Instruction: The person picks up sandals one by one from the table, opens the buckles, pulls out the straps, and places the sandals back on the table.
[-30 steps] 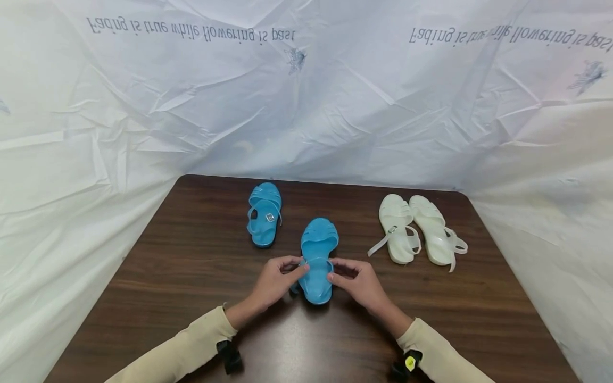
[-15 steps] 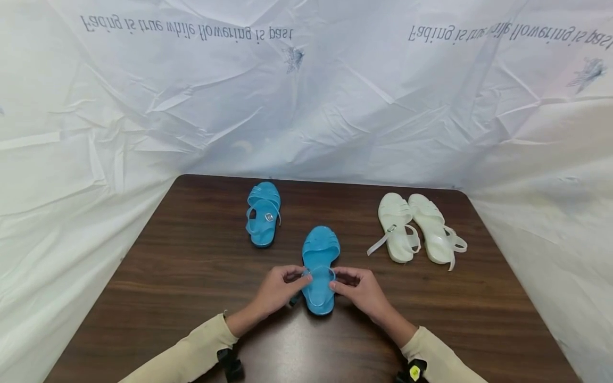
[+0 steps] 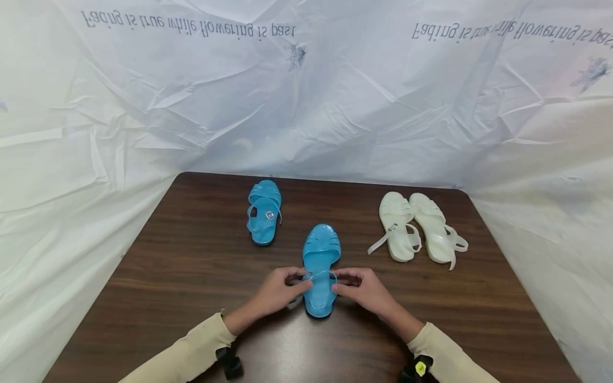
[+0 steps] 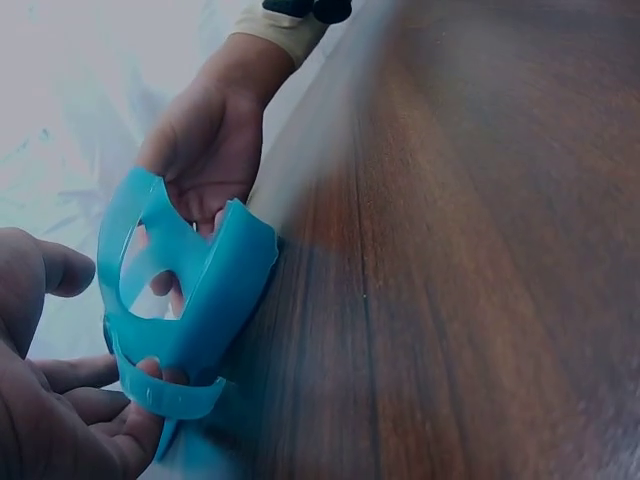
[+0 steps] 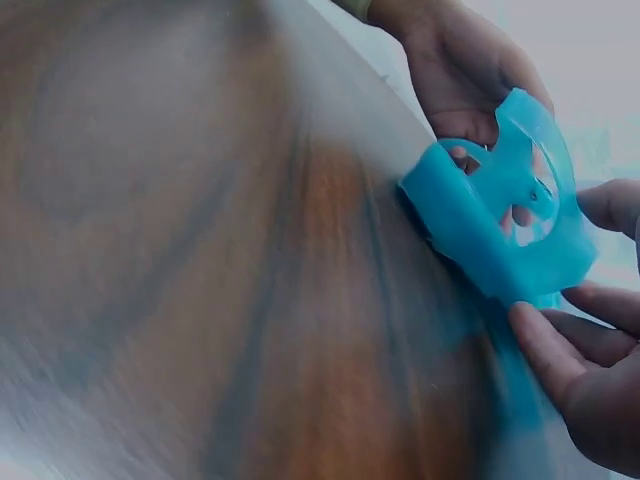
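Note:
A blue jelly sandal (image 3: 322,247) lies flat at the table's front middle, toe pointing away from me. My left hand (image 3: 275,293) holds its left side near the ankle strap; in the left wrist view the fingertips (image 4: 147,425) are at the thin strap loop (image 4: 180,397), and the thumb stands slightly off. From the right, my right hand (image 3: 366,292) holds the opposite side, thumb by the strap's edge and fingers low along the sole, as the right wrist view shows around the sandal's heel (image 5: 455,215). Further back lies a second blue sandal (image 3: 265,213) with a buckle.
Two white sandals (image 3: 396,226) lie side by side at the back right, straps spread loose. The brown wooden table (image 3: 191,266) has rounded far corners. A white printed sheet (image 3: 306,117) hangs behind it and at both sides.
Both hands have drawn the near blue sandal slightly toward me, mostly in the first half second. The other sandals have stayed in place.

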`<state>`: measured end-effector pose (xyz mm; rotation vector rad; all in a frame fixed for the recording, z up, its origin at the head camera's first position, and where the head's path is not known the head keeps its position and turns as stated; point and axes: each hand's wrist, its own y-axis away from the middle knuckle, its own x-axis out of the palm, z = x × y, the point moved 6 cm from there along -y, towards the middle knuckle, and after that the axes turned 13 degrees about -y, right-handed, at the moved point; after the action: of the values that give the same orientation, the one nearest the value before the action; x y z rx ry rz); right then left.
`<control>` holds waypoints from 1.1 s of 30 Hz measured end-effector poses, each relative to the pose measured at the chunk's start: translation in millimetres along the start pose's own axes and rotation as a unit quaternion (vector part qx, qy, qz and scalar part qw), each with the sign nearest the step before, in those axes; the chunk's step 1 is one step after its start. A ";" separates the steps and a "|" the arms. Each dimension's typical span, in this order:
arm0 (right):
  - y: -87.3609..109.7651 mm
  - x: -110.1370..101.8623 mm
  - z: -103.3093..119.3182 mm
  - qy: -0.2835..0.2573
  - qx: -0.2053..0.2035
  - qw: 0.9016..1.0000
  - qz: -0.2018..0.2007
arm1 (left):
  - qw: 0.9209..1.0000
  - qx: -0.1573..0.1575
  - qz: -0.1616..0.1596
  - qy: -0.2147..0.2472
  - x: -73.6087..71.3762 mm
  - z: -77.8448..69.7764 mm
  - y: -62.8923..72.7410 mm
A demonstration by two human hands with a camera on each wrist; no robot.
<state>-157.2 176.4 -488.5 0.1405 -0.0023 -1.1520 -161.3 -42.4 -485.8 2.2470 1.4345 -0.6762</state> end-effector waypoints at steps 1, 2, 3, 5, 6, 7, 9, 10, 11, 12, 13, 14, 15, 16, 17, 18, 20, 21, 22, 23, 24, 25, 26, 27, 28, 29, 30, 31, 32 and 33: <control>-0.8 -1.2 1.8 0.011 -0.001 1.000 0.005 | 1.000 -0.003 0.004 0.007 -0.1 0.4 0.4; -1.9 -2.6 4.3 0.026 -0.003 1.000 0.007 | 1.000 -0.009 0.008 0.014 -0.2 1.3 0.9; -3.1 -3.6 7.9 0.043 -0.008 0.999 0.008 | 1.000 -0.014 0.011 0.022 -0.3 2.0 1.4; -6.2 -5.2 15.9 0.078 -0.023 0.997 0.005 | 0.999 -0.024 0.019 0.036 -0.8 3.5 2.6; -8.3 -5.3 20.1 0.096 -0.032 0.995 0.004 | 0.999 -0.029 0.022 0.040 -1.1 4.6 3.1; -10.6 -4.8 24.3 0.115 -0.043 0.992 0.003 | 0.998 -0.032 0.024 0.045 -1.5 5.5 3.8; -15.4 -1.8 32.1 0.152 -0.068 0.986 0.006 | 0.998 -0.033 0.029 0.051 -2.1 7.2 4.5; -18.0 0.6 35.4 0.167 -0.079 0.983 0.012 | 0.998 -0.032 0.031 0.053 -2.5 7.8 4.9; -20.7 3.6 38.4 0.181 -0.090 0.979 0.019 | 0.997 -0.031 0.033 0.056 -2.6 8.6 5.2; -23.5 7.0 41.2 0.192 -0.100 0.976 0.029 | 0.997 -0.030 0.035 0.058 -2.9 9.3 5.5; -26.2 10.8 43.6 0.203 -0.109 0.972 0.039 | 0.997 -0.027 0.039 0.062 -3.0 9.4 5.9; -29.0 14.4 45.6 0.210 -0.116 0.970 0.050 | 0.997 -0.026 0.042 0.064 -2.9 10.3 6.0; -31.8 18.0 47.2 0.214 -0.119 0.968 0.062 | 0.997 -0.025 0.045 0.065 -2.8 11.0 6.3; -34.6 21.5 48.2 0.219 -0.122 0.965 0.073 | 0.996 -0.025 0.048 0.067 -2.9 11.7 6.6; -37.5 24.7 48.7 0.224 -0.126 0.963 0.084 | 0.996 -0.025 0.050 0.066 -3.0 12.4 6.9; -40.2 27.6 49.0 0.227 -0.125 0.961 0.094 | 0.997 -0.022 0.051 0.063 -3.2 12.6 7.3; -45.1 32.2 48.3 0.230 -0.121 0.959 0.112 | 0.997 -0.015 0.051 0.055 -3.5 13.1 8.1; -47.2 34.1 47.5 0.231 -0.119 0.958 0.120 | 0.997 -0.011 0.051 0.051 -3.8 12.8 8.5; -49.1 35.8 46.6 0.231 -0.117 0.957 0.129 | 0.997 -0.008 0.051 0.050 -4.2 12.3 9.1; -50.8 37.3 45.5 0.230 -0.115 0.957 0.136 | 0.997 -0.007 0.051 0.050 -4.6 11.8 9.6; -52.0 38.4 44.7 0.230 -0.112 0.956 0.143 | 0.997 -0.006 0.051 0.050 -4.9 11.5 10.0; -53.2 39.2 43.3 0.230 -0.110 0.955 0.150 | 0.997 -0.007 0.051 0.052 -5.1 11.2 10.5; -54.2 39.9 41.9 0.231 -0.109 0.954 0.156 | 0.997 -0.009 0.052 0.053 -5.5 10.8 10.9; -55.1 40.4 40.7 0.231 -0.107 0.954 0.161 | 0.997 -0.012 0.051 0.054 -5.9 10.5 11.2; -55.8 40.6 39.7 0.231 -0.105 0.953 0.166 | 0.997 -0.016 0.052 0.056 -6.2 10.6 11.4; -56.3 40.7 39.1 0.231 -0.104 0.952 0.169 | 0.997 -0.019 0.051 0.057 -6.5 10.5 11.6; -56.8 40.7 38.7 0.232 -0.103 0.952 0.171 | 0.997 -0.021 0.050 0.056 -6.6 10.8 11.8; -57.0 40.1 38.4 0.233 -0.100 0.952 0.172 | 0.997 -0.021 0.050 0.056 -6.2 11.2 11.4; -57.0 39.8 38.8 0.234 -0.099 0.951 0.173 | 0.997 -0.020 0.049 0.057 -5.9 11.3 11.2; -57.1 39.3 39.0 0.237 -0.100 0.951 0.175 | 0.997 -0.017 0.047 0.059 -5.5 11.3 11.2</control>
<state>-196.0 113.6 -459.0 0.2246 0.4962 -0.7371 -155.2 -57.2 -491.0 2.3450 1.3719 -0.4928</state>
